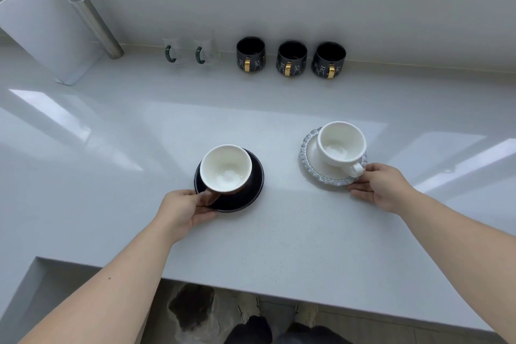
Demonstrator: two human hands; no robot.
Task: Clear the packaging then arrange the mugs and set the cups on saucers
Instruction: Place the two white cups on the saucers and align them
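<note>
Head view, looking down on a pale countertop. Near centre: brown cup with a white inside, seated on a black saucer, handle pointing near-left. Left hand at that saucer's near-left rim, fingers curled about the edge and thumb beside the handle; gripping the saucer, as far as can be judged, not the cup. To the right and slightly farther off: white cup on a pale saucer with a blue-grey frilled rim, handle pointing near-right. Right hand pinching that saucer's near-right rim, thumb by the handle, fingers tucked under the edge. Both cups upright, both already on saucers, pairs well apart.

Along the far wall: two clear glass mugs with green handles, then three black mugs with gold handles, in a row, handles toward the viewer. Far left: steel roll holder and a white board leaning at the wall. No packaging seen on the counter; something bagged and blurred below the near edge, contents unclear.

Judged: close to finished, only placement of the two sets left. Each set directly ahead of its own hand, so no reaching across; any slide running straight away toward the far row. Lifting by the rim alone likely to tip a cup.
</note>
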